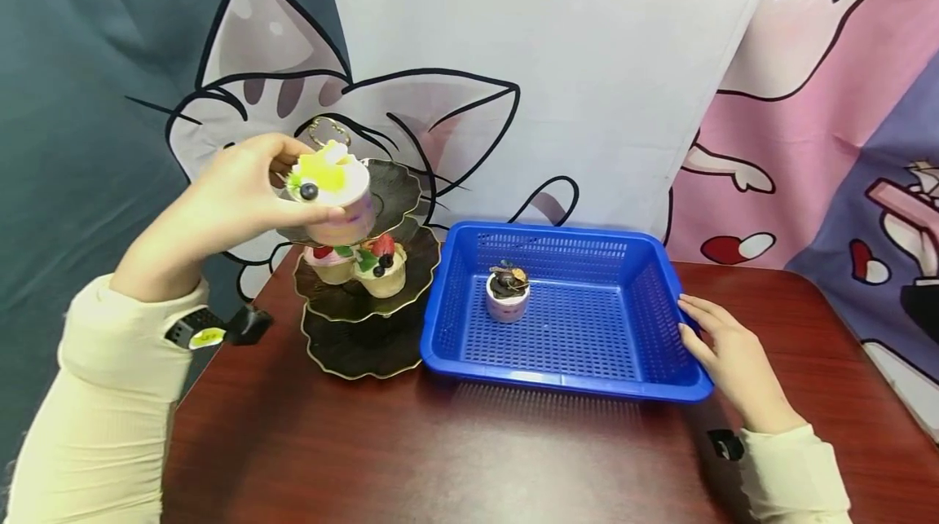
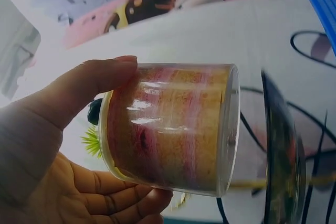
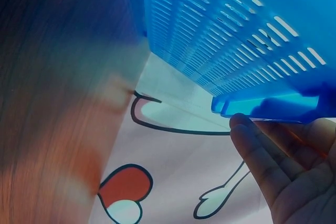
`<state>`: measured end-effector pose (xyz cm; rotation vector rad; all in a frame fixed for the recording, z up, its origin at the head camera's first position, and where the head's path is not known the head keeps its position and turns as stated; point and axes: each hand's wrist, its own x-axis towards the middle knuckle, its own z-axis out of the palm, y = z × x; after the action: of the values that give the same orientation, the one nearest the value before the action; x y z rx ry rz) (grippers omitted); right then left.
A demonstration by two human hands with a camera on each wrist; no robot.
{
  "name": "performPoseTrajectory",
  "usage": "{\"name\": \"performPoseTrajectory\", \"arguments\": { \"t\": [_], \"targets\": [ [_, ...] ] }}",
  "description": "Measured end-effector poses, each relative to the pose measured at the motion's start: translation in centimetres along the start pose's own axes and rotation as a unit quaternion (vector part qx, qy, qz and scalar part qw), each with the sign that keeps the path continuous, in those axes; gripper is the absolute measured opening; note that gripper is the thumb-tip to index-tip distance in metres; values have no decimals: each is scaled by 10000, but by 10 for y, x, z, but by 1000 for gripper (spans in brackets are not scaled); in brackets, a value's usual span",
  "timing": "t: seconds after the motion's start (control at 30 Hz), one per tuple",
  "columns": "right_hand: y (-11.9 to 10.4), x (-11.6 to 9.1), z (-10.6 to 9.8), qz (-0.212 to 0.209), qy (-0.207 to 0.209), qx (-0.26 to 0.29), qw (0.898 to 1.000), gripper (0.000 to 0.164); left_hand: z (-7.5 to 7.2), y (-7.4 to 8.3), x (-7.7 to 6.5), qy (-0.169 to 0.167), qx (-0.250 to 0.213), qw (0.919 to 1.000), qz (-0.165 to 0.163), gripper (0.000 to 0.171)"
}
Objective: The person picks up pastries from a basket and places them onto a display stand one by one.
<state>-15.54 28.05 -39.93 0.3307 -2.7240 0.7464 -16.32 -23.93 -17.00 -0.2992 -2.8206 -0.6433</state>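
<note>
My left hand [image 1: 238,190] grips a cake cup [image 1: 345,218], with the thumb at one side and fingers round the other. In the left wrist view the clear cup [image 2: 173,129] shows pink and tan layers. White cream, a yellow topping and a blueberry crown it. It is raised over the top tier of a dark, gold-rimmed three-tier stand [image 1: 399,190]. My right hand [image 1: 737,361] rests its fairly straight fingers against the right rim of a blue basket [image 1: 663,271]. Inside that basket, toward the left, stands a chocolate-topped cup [image 1: 508,300].
On the stand's middle tier sit a berry-topped cupcake [image 1: 385,275] and a pink-creamed one [image 1: 333,267]. The stand's lowest tier [image 1: 359,345] lies close to the basket's left side. Behind the reddish-brown table [image 1: 469,459] hangs a cartoon-printed cloth [image 1: 579,76].
</note>
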Motion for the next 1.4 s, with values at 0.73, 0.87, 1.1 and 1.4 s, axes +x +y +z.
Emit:
{"name": "performPoseTrajectory", "arguments": {
  "t": [0.73, 0.87, 1.1, 1.4],
  "targets": [
    [-2, 0, -2, 154, -292, -173, 9993, 48, -11, -83, 45, 149, 77, 9998, -116, 66],
    [-4, 1, -2, 113, -255, -151, 9995, 46, -10, -89, 56, 93, 68, 9998, -160, 70],
    [-6, -1, -3, 105, -266, -117, 9995, 46, -8, -90, 66, -103, -2, 9997, -200, 72],
    [-8, -1, -5, 102, -256, -182, 9995, 46, -1, -87, 77, -296, -342, 9990, 17, 69]
  ]
}}
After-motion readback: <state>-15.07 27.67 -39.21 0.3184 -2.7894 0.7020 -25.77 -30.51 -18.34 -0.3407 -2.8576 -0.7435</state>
